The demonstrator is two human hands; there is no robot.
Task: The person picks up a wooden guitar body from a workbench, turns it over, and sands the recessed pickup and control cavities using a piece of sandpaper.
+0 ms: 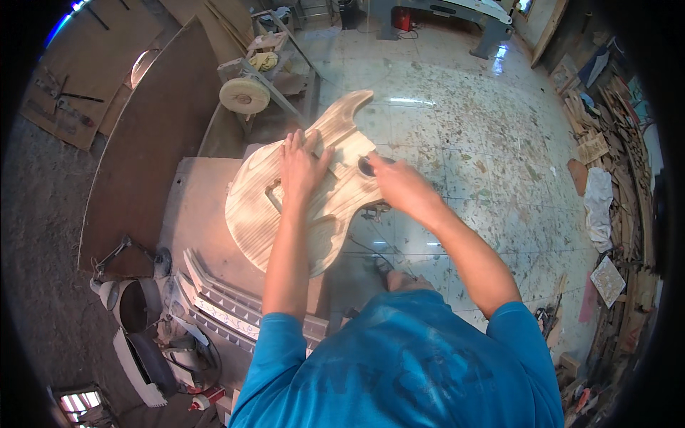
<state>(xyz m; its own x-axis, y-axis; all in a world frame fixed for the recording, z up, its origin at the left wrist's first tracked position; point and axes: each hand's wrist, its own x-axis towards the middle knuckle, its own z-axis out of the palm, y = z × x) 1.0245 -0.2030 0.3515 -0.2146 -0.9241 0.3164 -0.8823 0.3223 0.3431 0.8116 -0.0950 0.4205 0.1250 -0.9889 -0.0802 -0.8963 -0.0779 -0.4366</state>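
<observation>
An unpainted wooden guitar body (253,192) with cut-out cavities lies across the corner of a wooden workbench, its long horn pointing to the far right. My left hand (300,167) presses on its top face, fingers spread. At the body's right edge, beside the neck end, my right hand (399,182) is closed around a small dark rounded object (366,166). My fingers cover most of that object, so its kind does not show.
Beyond the bench (196,189) stands a machine with a round pale disc (244,95). A brown upright board (143,157) borders the left. Notched strips (221,303), a lamp and containers crowd the near left. Scrap wood (621,164) lines the right wall beside the stained tiled floor (492,150).
</observation>
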